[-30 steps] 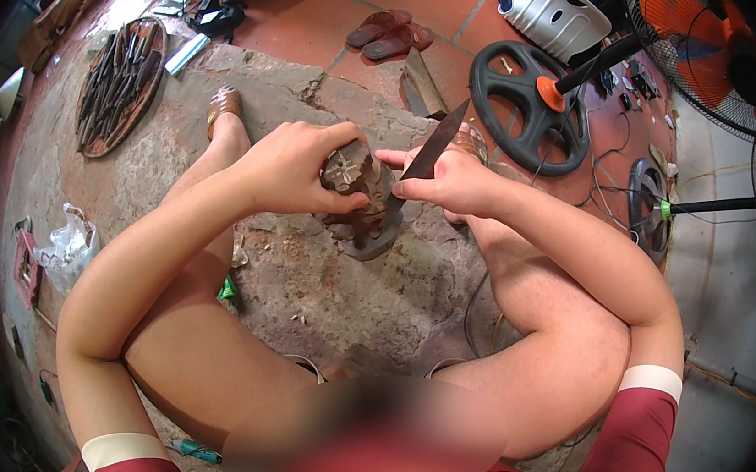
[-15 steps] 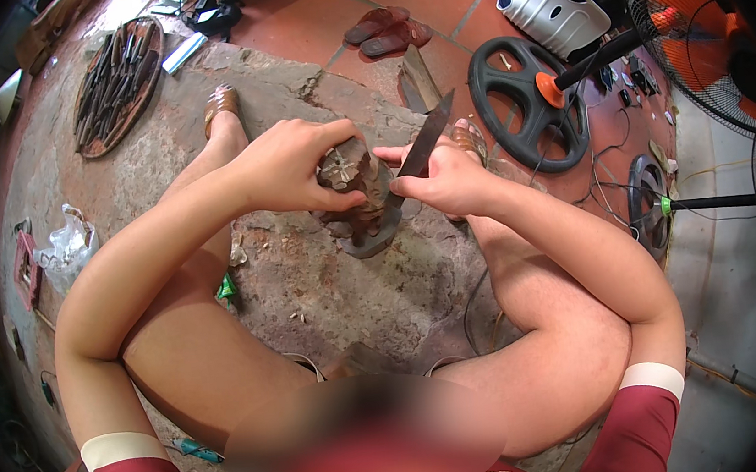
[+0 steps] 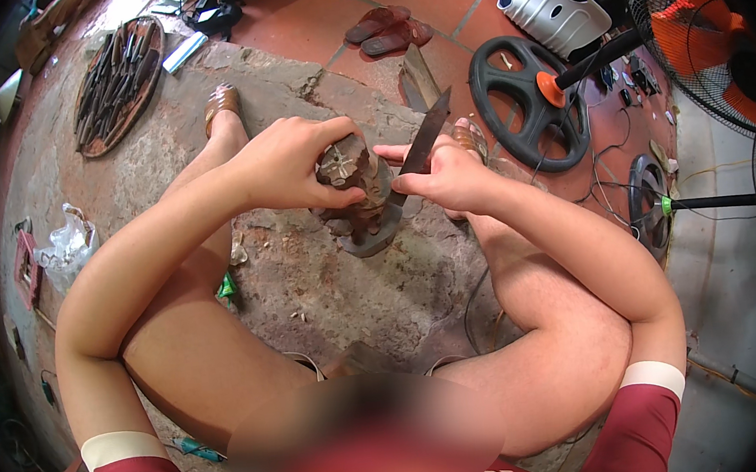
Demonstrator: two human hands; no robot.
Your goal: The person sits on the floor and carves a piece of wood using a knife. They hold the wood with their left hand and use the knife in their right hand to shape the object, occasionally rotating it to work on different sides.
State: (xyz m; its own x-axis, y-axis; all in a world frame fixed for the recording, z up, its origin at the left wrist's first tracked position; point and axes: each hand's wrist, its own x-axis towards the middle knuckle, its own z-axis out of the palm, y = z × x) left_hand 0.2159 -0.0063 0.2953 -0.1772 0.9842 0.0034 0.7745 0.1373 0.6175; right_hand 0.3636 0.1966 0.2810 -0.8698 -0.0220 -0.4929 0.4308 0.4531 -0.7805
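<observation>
A brown wood carving [image 3: 365, 202] stands on the stone slab between my feet, with a pale cross-like mark on its top. My left hand [image 3: 313, 162] is wrapped round its upper part, thumb on the near side and fingers on the far side. In my right hand [image 3: 447, 173] is a dark flat blade [image 3: 427, 135], pinched between thumb and fingers. Its wide end points up and away to the right, while the lower end rests against the carving's right side. The exact contact of the lower end is partly hidden by the thumb.
A round tray [image 3: 98, 146] full of carving tools lies at the far left. Red slippers [image 3: 387, 30] and a wooden wedge [image 3: 420, 79] lie ahead. On the right stands an orange fan [image 3: 696, 18] with a black base [image 3: 525, 101] and loose cables. A plastic bag [image 3: 71, 250] sits left.
The blade and my right hand have shifted very slightly down along the carving's side. My left hand keeps its hold, and the carving stays in place.
</observation>
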